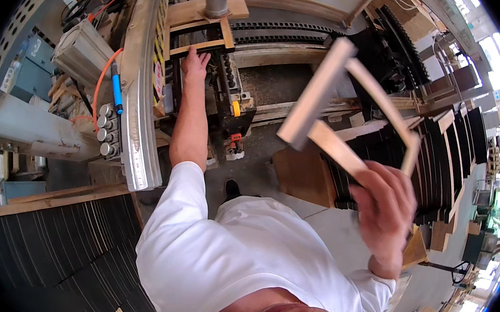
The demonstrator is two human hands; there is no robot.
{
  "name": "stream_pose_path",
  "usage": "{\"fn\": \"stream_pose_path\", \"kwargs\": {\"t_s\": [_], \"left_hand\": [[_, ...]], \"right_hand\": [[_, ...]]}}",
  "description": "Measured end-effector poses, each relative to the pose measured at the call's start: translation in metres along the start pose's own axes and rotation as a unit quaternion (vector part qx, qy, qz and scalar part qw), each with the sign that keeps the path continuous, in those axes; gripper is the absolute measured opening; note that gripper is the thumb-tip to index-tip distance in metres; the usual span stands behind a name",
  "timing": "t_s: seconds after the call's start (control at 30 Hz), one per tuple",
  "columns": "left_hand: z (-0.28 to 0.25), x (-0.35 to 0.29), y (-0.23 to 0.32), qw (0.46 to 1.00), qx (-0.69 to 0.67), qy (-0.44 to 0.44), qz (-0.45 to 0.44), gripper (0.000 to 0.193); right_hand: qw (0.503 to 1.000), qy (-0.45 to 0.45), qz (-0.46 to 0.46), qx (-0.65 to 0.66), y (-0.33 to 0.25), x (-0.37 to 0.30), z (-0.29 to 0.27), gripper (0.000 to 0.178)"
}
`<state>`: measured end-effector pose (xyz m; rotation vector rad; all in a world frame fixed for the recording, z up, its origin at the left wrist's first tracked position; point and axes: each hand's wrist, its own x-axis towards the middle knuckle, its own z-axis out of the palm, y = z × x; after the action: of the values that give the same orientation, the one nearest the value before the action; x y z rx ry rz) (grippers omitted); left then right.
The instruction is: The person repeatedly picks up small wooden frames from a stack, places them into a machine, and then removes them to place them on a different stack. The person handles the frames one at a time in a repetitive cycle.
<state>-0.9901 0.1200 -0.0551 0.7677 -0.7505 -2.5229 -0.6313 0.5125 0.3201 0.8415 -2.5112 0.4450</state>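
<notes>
My left hand point(195, 67) reaches forward to a rectangular wooden frame point(218, 47) with dark inner edges, lying on the machine bed. Its fingers are at the frame's near rail, one over the top and others just below, closed on it as far as I can see. On the right, my right hand point(385, 206) holds up a second frame of pale wood point(337, 146), tilted in the air and blurred by motion. The fingers wrap round its lower corner. One broad side of this raised frame looks grey-brown. A metal cylinder point(216, 3) stands above the far end of the first frame.
A metal beam point(140, 117) with a blue pen-shaped tool point(117, 88) and round knobs point(107, 128) runs along my left. Black cable chains point(291, 27) cross behind. Stacks of black-faced boards point(62, 258) stand at the lower left, and more boards point(439, 166) at the right.
</notes>
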Motion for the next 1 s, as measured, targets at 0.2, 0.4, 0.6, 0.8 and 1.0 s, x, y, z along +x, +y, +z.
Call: {"fn": "stream_pose_path", "kwargs": {"t_s": [0.2, 0.4, 0.6, 0.8, 1.0], "left_hand": [[-0.039, -0.072, -0.017, 0.999, -0.008, 0.005, -0.051, 0.043], [-0.075, -0.176, -0.014, 0.984, -0.055, -0.151, -0.076, 0.015], [-0.070, -0.196, -0.008, 0.979, -0.060, -0.186, -0.064, 0.027], [-0.064, -0.194, -0.019, 0.987, -0.082, -0.138, -0.031, 0.026], [-0.075, -0.252, -0.020, 0.996, -0.018, -0.080, -0.019, 0.038]], "right_hand": [[0.992, -0.011, -0.075, 0.098, 0.037, 0.059, 0.151, 0.023], [0.973, -0.042, -0.196, 0.117, 0.068, 0.126, 0.299, 0.020], [0.957, -0.105, -0.225, 0.148, 0.065, 0.141, 0.380, 0.029], [0.944, -0.143, -0.213, 0.207, 0.079, 0.153, 0.398, 0.027], [0.938, -0.126, -0.225, 0.231, 0.098, 0.209, 0.438, 0.024]]}}
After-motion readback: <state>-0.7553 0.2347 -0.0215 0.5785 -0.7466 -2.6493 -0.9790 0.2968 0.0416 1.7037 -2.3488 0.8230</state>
